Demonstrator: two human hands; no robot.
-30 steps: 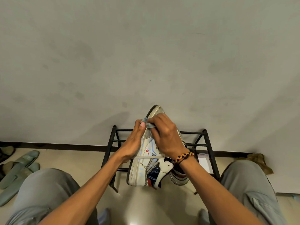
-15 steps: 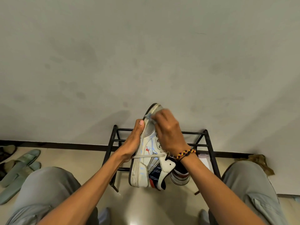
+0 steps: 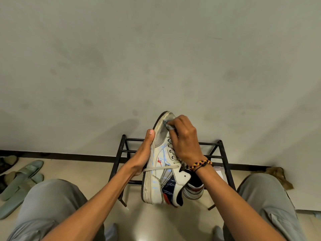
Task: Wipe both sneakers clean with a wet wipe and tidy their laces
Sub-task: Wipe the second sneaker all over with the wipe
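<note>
Standing behind sneaker (image 3: 157, 173) — black rack (image 3: 224, 159), green slippers (image 3: 22, 178) leftward

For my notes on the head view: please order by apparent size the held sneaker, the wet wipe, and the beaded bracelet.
1. Sneaker, held up in the left hand.
2. Bracelet on the right wrist.
3. Wet wipe, mostly hidden by the right hand, so its rank against the bracelet is unsure.

Both forearms extended, left hand (image 3: 142, 157) cupped, right hand (image 3: 185, 139) fingers pinched
</note>
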